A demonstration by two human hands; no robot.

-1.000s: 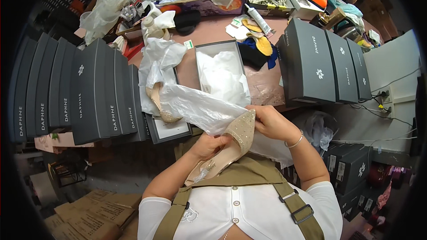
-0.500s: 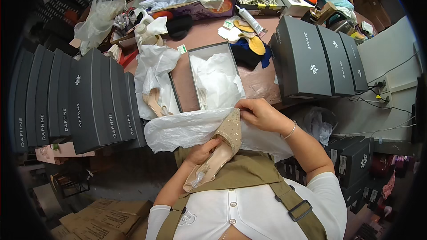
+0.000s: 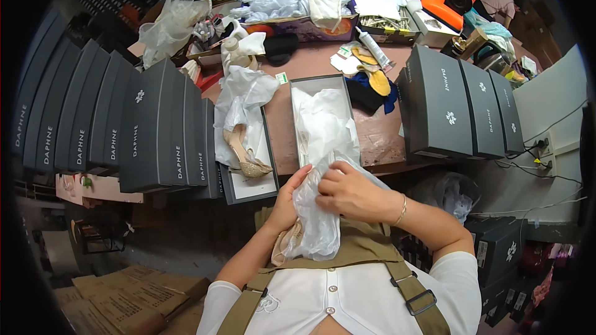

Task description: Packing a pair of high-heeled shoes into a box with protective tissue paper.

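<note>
My left hand (image 3: 290, 203) is closed round one side of a beige shoe (image 3: 287, 243), gripping it through or along white tissue paper (image 3: 320, 232). The paper covers most of the shoe, leaving part of its back end and inner sole visible. My right hand (image 3: 352, 193), fingers curled and slightly blurred, presses on the tissue over the front of the shoe. Beyond my hands stands an open grey shoebox (image 3: 293, 102) with white paper inside. To its left, a matching beige shoe with a glittery toe (image 3: 253, 166) lies on tissue in a grey box lid (image 3: 251, 191).
Upright grey shoeboxes stand in a row on the left (image 3: 152, 130), and several more (image 3: 437, 105) at the right. Black and yellow cloths (image 3: 375, 90), a white tube (image 3: 375, 48) and a carton of bluish-white crumpled paper (image 3: 292, 28) sit farther back on the pink table.
The tissue has been folded over the held shoe, hiding its studded toe. My right hand has moved down onto the wrapping. The view has shifted, uncovering the other shoe's glittery toe.
</note>
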